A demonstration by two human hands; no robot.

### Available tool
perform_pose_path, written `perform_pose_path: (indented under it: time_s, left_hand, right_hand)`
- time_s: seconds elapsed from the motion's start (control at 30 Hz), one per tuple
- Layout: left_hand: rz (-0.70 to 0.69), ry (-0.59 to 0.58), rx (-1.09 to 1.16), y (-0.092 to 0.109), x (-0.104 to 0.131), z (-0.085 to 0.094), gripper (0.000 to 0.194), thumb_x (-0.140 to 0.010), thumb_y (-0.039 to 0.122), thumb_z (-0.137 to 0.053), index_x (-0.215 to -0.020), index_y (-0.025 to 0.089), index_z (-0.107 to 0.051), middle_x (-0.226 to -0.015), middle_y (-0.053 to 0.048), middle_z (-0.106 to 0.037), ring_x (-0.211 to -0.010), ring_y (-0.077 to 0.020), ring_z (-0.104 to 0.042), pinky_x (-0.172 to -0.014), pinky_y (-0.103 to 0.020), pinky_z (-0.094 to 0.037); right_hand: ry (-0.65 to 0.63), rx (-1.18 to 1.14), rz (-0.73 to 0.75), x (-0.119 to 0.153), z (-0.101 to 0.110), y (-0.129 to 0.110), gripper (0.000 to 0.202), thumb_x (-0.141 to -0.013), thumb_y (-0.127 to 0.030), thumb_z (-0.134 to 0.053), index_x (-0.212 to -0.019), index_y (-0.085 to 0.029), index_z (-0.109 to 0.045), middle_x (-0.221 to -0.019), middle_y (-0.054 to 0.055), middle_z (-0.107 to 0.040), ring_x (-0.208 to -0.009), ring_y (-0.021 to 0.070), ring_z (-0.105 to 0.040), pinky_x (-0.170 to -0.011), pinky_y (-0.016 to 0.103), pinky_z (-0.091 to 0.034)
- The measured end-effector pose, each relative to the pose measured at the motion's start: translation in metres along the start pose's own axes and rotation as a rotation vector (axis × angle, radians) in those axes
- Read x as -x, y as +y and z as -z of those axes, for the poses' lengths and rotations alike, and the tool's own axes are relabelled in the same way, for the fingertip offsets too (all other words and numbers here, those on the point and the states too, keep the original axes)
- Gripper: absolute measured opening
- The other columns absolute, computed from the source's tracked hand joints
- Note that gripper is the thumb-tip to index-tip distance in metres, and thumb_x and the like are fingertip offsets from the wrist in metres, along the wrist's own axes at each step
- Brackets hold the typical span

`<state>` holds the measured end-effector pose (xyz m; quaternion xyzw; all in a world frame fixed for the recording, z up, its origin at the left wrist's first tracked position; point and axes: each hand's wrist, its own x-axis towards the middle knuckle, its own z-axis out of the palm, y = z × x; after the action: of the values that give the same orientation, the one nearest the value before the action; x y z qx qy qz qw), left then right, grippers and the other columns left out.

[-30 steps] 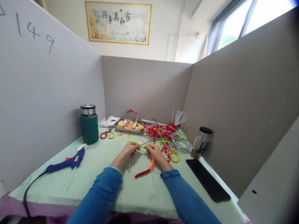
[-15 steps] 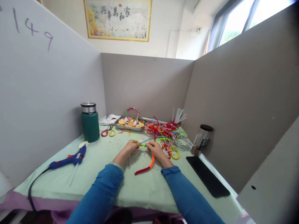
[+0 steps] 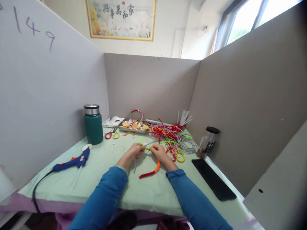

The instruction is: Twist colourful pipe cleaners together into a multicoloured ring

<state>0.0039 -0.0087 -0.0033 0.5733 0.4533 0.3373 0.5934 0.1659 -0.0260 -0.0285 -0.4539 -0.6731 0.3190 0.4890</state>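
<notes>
My left hand pinches a bright green pipe cleaner, whose free end sticks up above the fingertips. Close beside it, my right hand is closed on the same piece, with a short green stretch showing between the two hands. Below my right hand curves a fuzzy strip, orange near the hand and dark red at its tip. It seems to run up into the grip, but the fingers hide where it joins. A thin grey wire end hangs under my left hand.
A heap of coloured pipe cleaners lies behind my hands, near a metal tray of small pieces. Left are scissors, a green flask and a blue glue gun. A black phone-like slab and a clear jar are right.
The green free end above my left fingers stands a little more upright. Both hands keep their grip in nearly the same place; the whole view has shifted slightly.
</notes>
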Motion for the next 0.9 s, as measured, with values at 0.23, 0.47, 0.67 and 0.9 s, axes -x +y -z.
perform_pose_path:
  time_s: [0.23,0.47,0.67,0.9]
  left_hand:
    - [-0.17,0.298,-0.319,-0.005,-0.007,0.003,0.032,-0.076,0.044,-0.049,-0.067,0.013,-0.055,-0.042,0.002,-0.047,-0.037,-0.0081,-0.042,-0.04,-0.02,-0.03]
    - [-0.558,0.417,-0.624,-0.001,-0.006,0.002,0.015,-0.071,0.025,-0.059,-0.082,0.017,-0.066,-0.084,-0.003,-0.065,-0.069,-0.0117,-0.057,-0.068,-0.023,-0.044]
    - [-0.673,0.361,-0.78,-0.004,-0.007,0.001,0.021,-0.074,0.014,-0.055,-0.086,0.02,-0.07,-0.094,-0.005,-0.067,-0.087,-0.0145,-0.059,-0.081,-0.025,-0.042]
    - [-0.682,0.312,-0.864,-0.004,-0.005,0.0,0.024,-0.076,0.015,-0.052,-0.092,0.018,-0.069,-0.098,-0.006,-0.066,-0.087,-0.0157,-0.059,-0.081,-0.025,-0.042]
  right_hand:
    - [0.077,-0.062,-0.011,-0.003,0.001,0.007,0.022,-0.069,-0.031,-0.05,-0.052,-0.017,-0.048,-0.047,-0.005,-0.04,-0.047,0.0084,-0.034,-0.048,0.021,-0.027]
    - [0.123,-0.154,-0.073,-0.005,0.002,0.013,0.024,-0.07,-0.037,-0.051,-0.055,-0.017,-0.049,-0.044,-0.006,-0.039,-0.044,0.0083,-0.032,-0.046,0.022,-0.026]
    - [0.128,-0.147,-0.066,-0.005,0.001,0.016,0.023,-0.069,-0.035,-0.051,-0.055,-0.017,-0.048,-0.045,-0.006,-0.038,-0.044,0.0081,-0.032,-0.046,0.021,-0.025]
    - [0.121,-0.122,-0.067,-0.004,0.001,0.012,0.025,-0.068,-0.036,-0.051,-0.053,-0.018,-0.046,-0.045,-0.006,-0.038,-0.045,0.0081,-0.031,-0.046,0.022,-0.024]
